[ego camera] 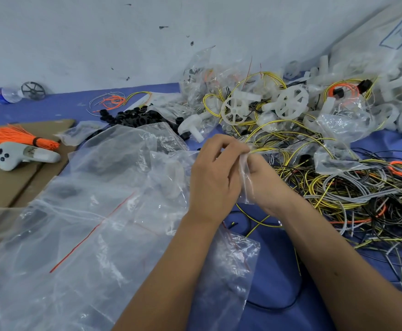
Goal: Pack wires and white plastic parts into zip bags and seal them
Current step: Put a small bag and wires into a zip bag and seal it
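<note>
Blue table (273,266), both hands pinching zip bag (245,185)

We see left hand (215,173) and right hand (264,180) both pinching a small zip bag (245,185) over the blue desk (273,266). Wire tangle (352,197) right, empty bags (95,211) left.

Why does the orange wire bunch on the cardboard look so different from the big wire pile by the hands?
The orange wire bunch is one colour; the wire pile mixes yellow, grey, black and orange. The bunch is straight and tied with a dark band; the pile is loose and tangled. The bunch lies on cardboard; the pile lies on the blue cloth. Both are thin wires.
</note>
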Demonstrator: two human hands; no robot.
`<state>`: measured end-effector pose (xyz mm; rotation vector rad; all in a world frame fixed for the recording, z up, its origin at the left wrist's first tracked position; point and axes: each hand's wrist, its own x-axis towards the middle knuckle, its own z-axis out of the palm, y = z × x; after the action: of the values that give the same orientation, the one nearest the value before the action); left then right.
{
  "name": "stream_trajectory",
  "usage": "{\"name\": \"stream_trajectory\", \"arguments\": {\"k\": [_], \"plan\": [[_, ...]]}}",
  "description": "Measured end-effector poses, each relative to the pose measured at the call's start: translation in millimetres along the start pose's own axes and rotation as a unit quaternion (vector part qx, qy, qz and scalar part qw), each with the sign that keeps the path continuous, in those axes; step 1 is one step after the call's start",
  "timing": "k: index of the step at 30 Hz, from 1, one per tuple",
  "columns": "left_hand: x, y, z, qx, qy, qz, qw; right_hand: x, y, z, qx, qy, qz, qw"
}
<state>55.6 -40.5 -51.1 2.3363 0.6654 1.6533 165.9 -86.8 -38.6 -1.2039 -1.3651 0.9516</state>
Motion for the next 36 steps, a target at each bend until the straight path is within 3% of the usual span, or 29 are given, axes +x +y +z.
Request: {"name": "stream_trajectory", "arguments": {"k": [4,7,10,12,16,18,21,24,27,30,33,36], "plan": [[-1.4,-4.1,1.6,-0.024,-0.001,-0.031,0.999,-2.7,-0.6,2.9,-0.015,-0.087,-0.001,0.996],[-2.1,-9.6,2.0,-0.034,0.008,-0.089,0.995,-0.5,2.9,3.1,-0.003,-0.087,0.012,0.996],[-2.8,-13.9,2.8,-0.041,-0.010,-0.156,0.987,6.3,9.8,-1.1,-0.094,0.023,-0.003,0.995],[-2.8,-17.2,3.0,-0.040,-0.023,-0.198,0.979,11.2,14.5,-1.7,-0.207,0.135,-0.040,0.968],[-0.6,-27.0,-1.4,0.029,-0.048,-0.260,0.964,24.1,7.2,3.4,-0.095,0.301,-0.055,0.947],[0.9,-29.9,-5.8,0.059,-0.058,-0.268,0.960,37.7,0.8,6.4,-0.144,0.319,-0.071,0.934],[2.5,-30.3,-11.7,0.085,-0.064,-0.283,0.953,64.6,-4.9,6.7,-0.292,0.258,-0.069,0.918],[4.0,-30.7,-14.1,0.095,-0.071,-0.279,0.953,93.9,-5.2,6.3,-0.411,0.111,-0.043,0.904],[2.1,-33.2,-14.2,0.126,-0.100,-0.272,0.949,120.2,-0.5,9.7,-0.536,-0.041,-0.007,0.844],[1.9,-35.0,-14.9,0.120,-0.123,-0.283,0.944,140.0,9.2,11.5,-0.609,-0.133,0.041,0.781],[3.8,-31.7,-14.9,0.094,-0.119,-0.298,0.943,151.5,17.8,8.5,-0.596,-0.161,0.102,0.780],[2.3,-31.7,-14.5,0.084,-0.120,-0.296,0.944,152.2,19.4,9.2,-0.574,-0.114,0.098,0.805]]}}
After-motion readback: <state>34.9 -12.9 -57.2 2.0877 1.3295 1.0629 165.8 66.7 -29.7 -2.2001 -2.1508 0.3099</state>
